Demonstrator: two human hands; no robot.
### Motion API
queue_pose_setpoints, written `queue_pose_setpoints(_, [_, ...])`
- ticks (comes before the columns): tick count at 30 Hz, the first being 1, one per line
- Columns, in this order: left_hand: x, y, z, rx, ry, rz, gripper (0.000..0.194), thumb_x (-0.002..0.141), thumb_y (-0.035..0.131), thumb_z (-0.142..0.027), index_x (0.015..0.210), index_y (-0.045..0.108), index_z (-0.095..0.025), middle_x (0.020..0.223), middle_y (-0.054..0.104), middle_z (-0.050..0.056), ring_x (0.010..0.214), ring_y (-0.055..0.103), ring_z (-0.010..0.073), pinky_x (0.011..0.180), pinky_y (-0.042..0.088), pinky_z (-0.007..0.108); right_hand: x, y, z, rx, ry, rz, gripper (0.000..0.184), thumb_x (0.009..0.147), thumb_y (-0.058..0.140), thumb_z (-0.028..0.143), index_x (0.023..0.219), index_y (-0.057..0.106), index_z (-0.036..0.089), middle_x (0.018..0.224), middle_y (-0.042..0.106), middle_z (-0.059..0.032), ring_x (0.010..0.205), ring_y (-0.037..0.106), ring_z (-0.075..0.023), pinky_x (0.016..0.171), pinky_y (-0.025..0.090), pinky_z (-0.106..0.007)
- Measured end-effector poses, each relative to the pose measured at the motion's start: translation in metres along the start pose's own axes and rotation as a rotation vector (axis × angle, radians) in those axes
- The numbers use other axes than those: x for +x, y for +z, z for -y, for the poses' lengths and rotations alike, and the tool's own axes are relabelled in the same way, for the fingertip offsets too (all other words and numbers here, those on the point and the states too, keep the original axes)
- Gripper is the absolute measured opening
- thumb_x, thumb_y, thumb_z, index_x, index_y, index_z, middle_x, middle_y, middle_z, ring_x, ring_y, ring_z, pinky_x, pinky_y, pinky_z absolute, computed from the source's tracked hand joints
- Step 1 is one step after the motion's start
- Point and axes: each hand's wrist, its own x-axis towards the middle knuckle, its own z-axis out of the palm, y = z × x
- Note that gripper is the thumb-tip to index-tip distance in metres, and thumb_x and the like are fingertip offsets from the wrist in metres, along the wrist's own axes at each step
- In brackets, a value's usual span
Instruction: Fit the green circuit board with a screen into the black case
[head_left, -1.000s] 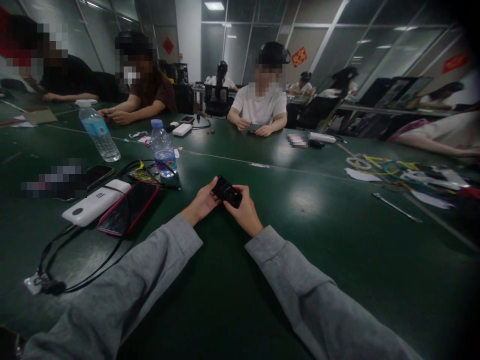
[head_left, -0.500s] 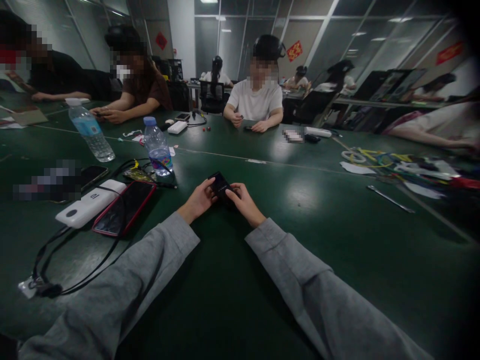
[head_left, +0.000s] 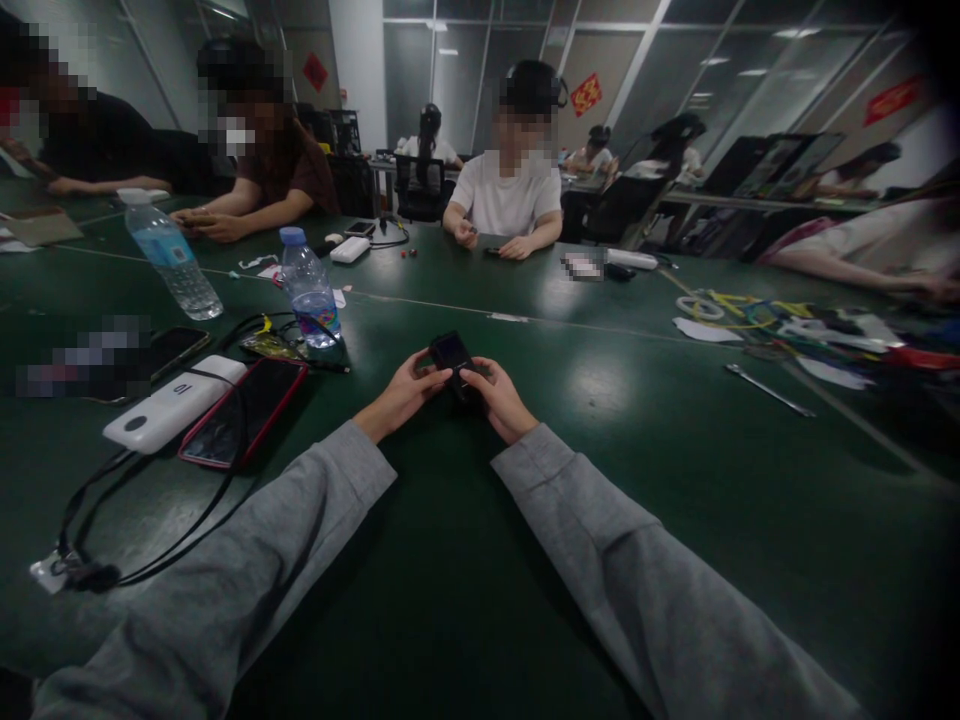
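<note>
- The left hand [head_left: 409, 392] is bent in close around the left side of a small black boxy gadget with a dark screen [head_left: 452, 352]. Its thumb lies flat across the front.
- The right hand [head_left: 504, 402] is curled around the gadget's right side. Its thumb is on the front too, and the two thumb tips are close together.
- Both hands are narrow, not spread wide, and both hold the gadget. The fingers behind it are mostly hidden, so I cannot tell how they bend.
- The gadget is in the middle, over the shiny dark green table [head_left: 600, 470]. The end with the screen is on the far side, and the thumbs are on the near part.
- Both arms have soft grey sleeves [head_left: 300, 540].
- To the left are a flat black phone with a red edge [head_left: 244, 412] and a long white plastic power bank [head_left: 176, 403], side by side.
- Farther left stands a clear plastic bottle with a blue cap [head_left: 311, 290].
- To the right lies a long thin silver metal tool [head_left: 769, 390].
- On the far side sits a person in a white shirt [head_left: 510, 190].
</note>
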Motion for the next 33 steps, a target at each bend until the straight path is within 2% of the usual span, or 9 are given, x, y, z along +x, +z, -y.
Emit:
queue_pose_setpoints(5, [-0.0006,0.0007,-0.001,0.039,0.018,0.017,0.076,0.064,0.077,0.0,0.133,0.049,-0.017,0.097,0.068,0.006,0.093,0.065,0.0153,0.096,0.045,0.034,0.0015,-0.0013,-0.0002,-0.034,-0.007,0.006,0.056,0.061,0.078,0.048,0.104,0.051,0.023,0.089,0.064,-0.0011,0.079,0.064,-0.0178,0.071,0.053,-0.034])
queue_pose_setpoints(12, [0.0,-0.0009,-0.0004,0.131,0.019,0.014,0.087,0.061,0.083,-0.008,0.138,0.045,-0.022,0.094,0.066,0.005,0.095,0.063,0.017,0.097,0.043,0.037,0.0031,-0.003,-0.0032,-0.022,-0.035,0.017,0.057,0.061,0.078,0.046,0.105,0.051,0.023,0.09,0.065,-0.0019,0.082,0.064,-0.0189,0.073,0.053,-0.035])
queue_pose_setpoints(20, [0.0017,-0.0062,0.0014,0.141,0.039,0.026,0.085,0.06,0.081,-0.005,0.136,0.048,-0.024,0.095,0.066,0.005,0.099,0.063,0.018,0.1,0.041,0.037,0.0,-0.0023,0.0006,0.024,0.009,0.023,0.052,0.058,0.081,0.041,0.096,0.051,0.023,0.086,0.062,0.0008,0.075,0.062,-0.0154,0.07,0.051,-0.032])
queue_pose_setpoints(25, [0.0005,-0.0054,0.0006,0.11,0.045,0.009,0.08,0.058,0.08,-0.001,0.13,0.053,-0.024,0.092,0.066,0.003,0.098,0.063,0.0173,0.099,0.041,0.035,-0.0003,-0.0019,0.0012,-0.01,-0.004,0.008,0.047,0.057,0.082,0.041,0.083,0.047,0.023,0.08,0.059,0.0027,0.073,0.059,-0.0142,0.067,0.049,-0.029])
queue_pose_setpoints(33, [0.0027,-0.0061,0.0019,0.109,0.047,0.04,0.077,0.061,0.08,-0.003,0.13,0.052,-0.021,0.094,0.066,0.003,0.096,0.063,0.0157,0.095,0.044,0.032,0.0011,-0.0008,0.0004,-0.031,-0.044,0.005,0.046,0.058,0.081,0.043,0.079,0.045,0.023,0.075,0.057,0.0037,0.07,0.056,-0.0132,0.062,0.046,-0.027])
